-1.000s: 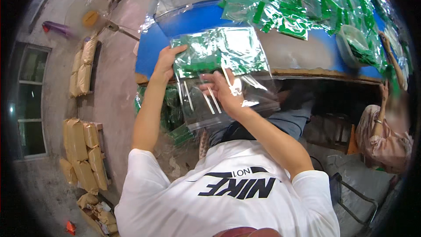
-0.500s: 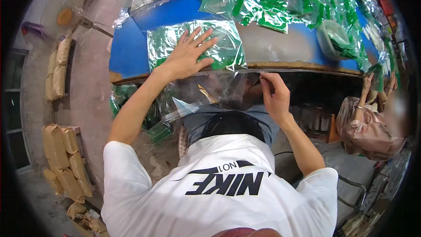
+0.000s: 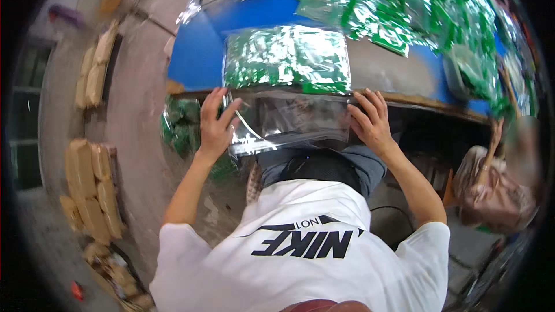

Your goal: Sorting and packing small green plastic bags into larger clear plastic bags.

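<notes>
A clear plastic bag [image 3: 306, 120] filled with flat green packets [image 3: 266, 60] lies on the front of the table, its unfilled end hanging over the edge above my lap. My left hand [image 3: 217, 127] grips the left side of that loose end, thumb and fingers around the film. At the opposite side my right hand [image 3: 373, 120] holds the film's right border by the table edge, fingers bent. Glare hides much of the bag's contents, and the exact grip of the fingertips is partly blurred.
The blue-topped table [image 3: 193, 52] has a worn wooden front edge. Loose green packets [image 3: 399, 6] are heaped at the back right, near a pale plastic basket [image 3: 462, 69]. A co-worker [image 3: 497, 188] sits at the right. Brown sacks [image 3: 87, 185] lie at the left beside a fan [image 3: 110, 1].
My left hand has come off the top of the filled bag and down to its loose end's left side. My right hand stays at the right side; the loose film is now spread between them.
</notes>
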A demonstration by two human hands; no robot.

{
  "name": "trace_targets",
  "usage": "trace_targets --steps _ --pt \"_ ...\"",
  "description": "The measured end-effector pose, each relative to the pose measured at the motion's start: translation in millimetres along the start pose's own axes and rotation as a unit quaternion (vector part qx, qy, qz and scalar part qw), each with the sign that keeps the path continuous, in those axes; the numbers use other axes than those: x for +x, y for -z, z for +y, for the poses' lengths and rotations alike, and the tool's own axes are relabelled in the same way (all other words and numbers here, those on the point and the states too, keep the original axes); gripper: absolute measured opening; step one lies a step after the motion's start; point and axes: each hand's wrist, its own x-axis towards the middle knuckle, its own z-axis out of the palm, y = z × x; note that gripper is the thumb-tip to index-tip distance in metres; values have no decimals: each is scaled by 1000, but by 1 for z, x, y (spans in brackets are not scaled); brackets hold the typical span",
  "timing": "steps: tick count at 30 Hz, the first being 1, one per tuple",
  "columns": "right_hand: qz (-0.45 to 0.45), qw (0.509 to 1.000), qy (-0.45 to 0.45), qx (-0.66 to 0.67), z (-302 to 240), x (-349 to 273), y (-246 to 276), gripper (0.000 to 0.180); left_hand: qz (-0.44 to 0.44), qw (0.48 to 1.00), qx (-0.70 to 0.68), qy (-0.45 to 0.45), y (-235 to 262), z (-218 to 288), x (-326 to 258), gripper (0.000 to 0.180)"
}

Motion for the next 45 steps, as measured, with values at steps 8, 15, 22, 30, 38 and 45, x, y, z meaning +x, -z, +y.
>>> trace_targets --steps 8,15,22,30,38,45 --pt "160 973 -137 93 15 185 61 12 69 941 -273 190 78 -29 133 19" --pt "106 962 -179 176 60 259 73 17 134 830 -497 215 74 -69 213 30" --pt "127 952 -167 224 43 249 79 22 145 802 -527 240 60 -63 182 29" --pt "117 935 -194 272 42 261 75 24 169 779 -547 255 63 -56 205 35" --pt "129 943 -176 252 56 294 69 26 208 743 -595 227 62 -90 220 45" --pt "-220 953 -149 145 68 176 77 21 -307 801 -503 107 111 -65 134 36"
